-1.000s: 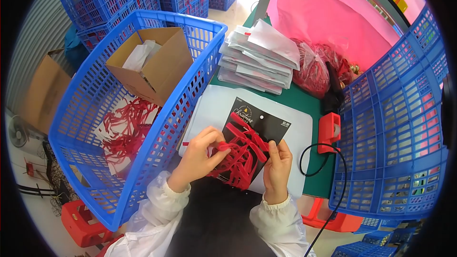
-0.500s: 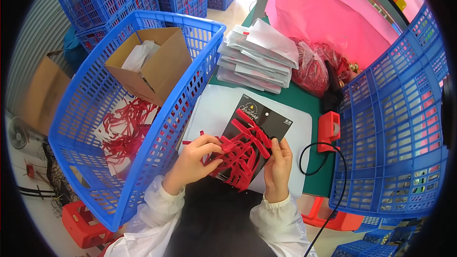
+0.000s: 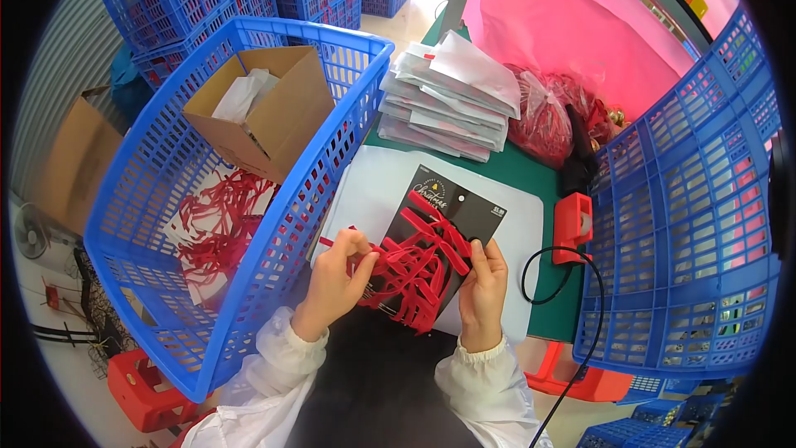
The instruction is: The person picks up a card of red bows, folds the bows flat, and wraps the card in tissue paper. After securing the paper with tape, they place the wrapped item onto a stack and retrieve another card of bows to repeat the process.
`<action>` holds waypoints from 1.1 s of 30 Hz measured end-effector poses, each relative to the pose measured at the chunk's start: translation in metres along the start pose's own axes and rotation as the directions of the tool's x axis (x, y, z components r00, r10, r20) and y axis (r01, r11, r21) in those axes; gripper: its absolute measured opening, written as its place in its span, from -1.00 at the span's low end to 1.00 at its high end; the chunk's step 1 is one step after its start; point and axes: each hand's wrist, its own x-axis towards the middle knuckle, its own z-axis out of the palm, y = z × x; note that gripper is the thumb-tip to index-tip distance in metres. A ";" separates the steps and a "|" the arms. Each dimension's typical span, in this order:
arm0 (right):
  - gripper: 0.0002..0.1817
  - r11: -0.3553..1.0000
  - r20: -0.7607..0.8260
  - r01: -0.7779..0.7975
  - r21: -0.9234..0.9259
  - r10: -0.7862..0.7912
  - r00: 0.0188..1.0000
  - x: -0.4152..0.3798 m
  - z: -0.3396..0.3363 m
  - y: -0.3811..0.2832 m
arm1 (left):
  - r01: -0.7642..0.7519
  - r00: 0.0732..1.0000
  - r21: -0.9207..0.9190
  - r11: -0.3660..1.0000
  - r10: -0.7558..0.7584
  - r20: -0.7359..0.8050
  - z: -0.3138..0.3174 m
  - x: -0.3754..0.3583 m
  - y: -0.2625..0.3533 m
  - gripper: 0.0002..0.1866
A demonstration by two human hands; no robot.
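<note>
A green table bears a white sheet and stacked packets.

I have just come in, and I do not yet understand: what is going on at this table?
A person is working with looped red ribbons on a black card printed "Christmas". The right hand holds the card near its right edge, and the left hand seems to pinch ribbon at the left side. The card is above a white sheet on the green table. More red ribbon lies in the blue basket at left.
</note>
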 end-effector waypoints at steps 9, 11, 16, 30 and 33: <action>-0.76 1.000 -0.039 -0.015 0.025 0.016 0.999 0.002 0.000 -0.002 | -0.290 0.939 0.062 0.955 0.272 0.210 -0.017 -0.012 0.001 -0.84; -0.73 1.000 -0.025 -0.022 0.013 0.022 0.999 0.002 -0.001 0.001 | -0.327 0.928 0.137 0.935 0.290 0.234 -0.015 -0.012 0.000 -0.81; -0.73 0.999 -0.001 -0.031 0.021 0.031 1.000 0.001 0.000 0.000 | -0.347 0.918 0.238 0.907 0.277 0.283 -0.012 -0.008 0.002 -0.74; -0.75 1.000 -0.010 0.007 -0.006 -0.007 1.000 0.003 0.001 0.004 | -0.414 0.907 0.380 0.827 0.343 0.243 0.007 -0.006 0.000 -0.78; -0.76 0.999 -0.037 0.019 -0.027 -0.020 0.999 0.005 -0.002 0.008 | -0.387 0.917 0.343 0.856 0.318 0.240 0.007 -0.008 0.000 -0.79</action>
